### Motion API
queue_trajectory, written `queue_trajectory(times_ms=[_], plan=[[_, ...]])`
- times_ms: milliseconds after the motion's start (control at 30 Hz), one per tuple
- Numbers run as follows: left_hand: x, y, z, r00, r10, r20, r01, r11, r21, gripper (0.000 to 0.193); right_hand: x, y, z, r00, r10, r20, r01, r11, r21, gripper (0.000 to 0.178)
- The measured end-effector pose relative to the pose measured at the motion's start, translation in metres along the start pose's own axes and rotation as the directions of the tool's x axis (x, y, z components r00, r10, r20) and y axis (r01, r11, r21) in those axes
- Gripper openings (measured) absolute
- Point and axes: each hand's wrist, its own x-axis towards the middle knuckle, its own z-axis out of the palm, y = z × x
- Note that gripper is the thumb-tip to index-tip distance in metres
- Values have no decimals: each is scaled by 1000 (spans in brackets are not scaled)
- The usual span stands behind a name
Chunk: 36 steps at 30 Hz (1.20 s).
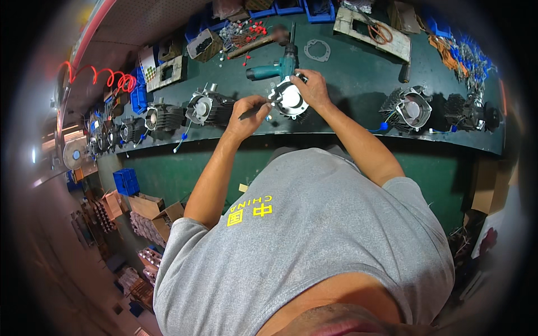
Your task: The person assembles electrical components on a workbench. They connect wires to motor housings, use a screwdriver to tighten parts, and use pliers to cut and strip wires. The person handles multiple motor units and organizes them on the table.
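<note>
Though close, drill (268, 71) beyond metal housing (291, 99).

The left hand (243, 116) closes in a curled grip; farther forward and rightward, the right hand (316, 91) clasps, both forearms (212, 178) spreading behind.

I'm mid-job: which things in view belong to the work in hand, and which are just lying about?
In hand:
metal casing, held at its rim by the right hand
slim dark tool, in the left hand

Apparently just lying about:
teal drill, beyond the casing
flat gasket
wooden-handled tool
similar casing to the right, untouched
</note>
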Motion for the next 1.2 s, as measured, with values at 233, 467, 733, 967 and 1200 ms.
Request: queue_trajectory(times_ms=[233,467,733,967,1200], plan=[[21,21,-11,995,-71,66,63,992,112,32,0,-2,0,1000,9,-5,-9,1000,2,41],[38,29,-16,976,-68,208,14,969,248,31,0,-2,0,1000,-15,-8,15,1000,5,39],[40,13,-14,979,-141,146,131,988,79,28,-1,-1,1,999,-25,-33,26,1000,16,38],[44,-7,-14,958,-219,183,253,948,-191,29,-1,-2,0,1000,-18,-25,18,1000,13,37],[35,-11,8,986,-156,50,159,985,-71,33,-2,0,0,999,-18,-34,18,1000,17,37]])
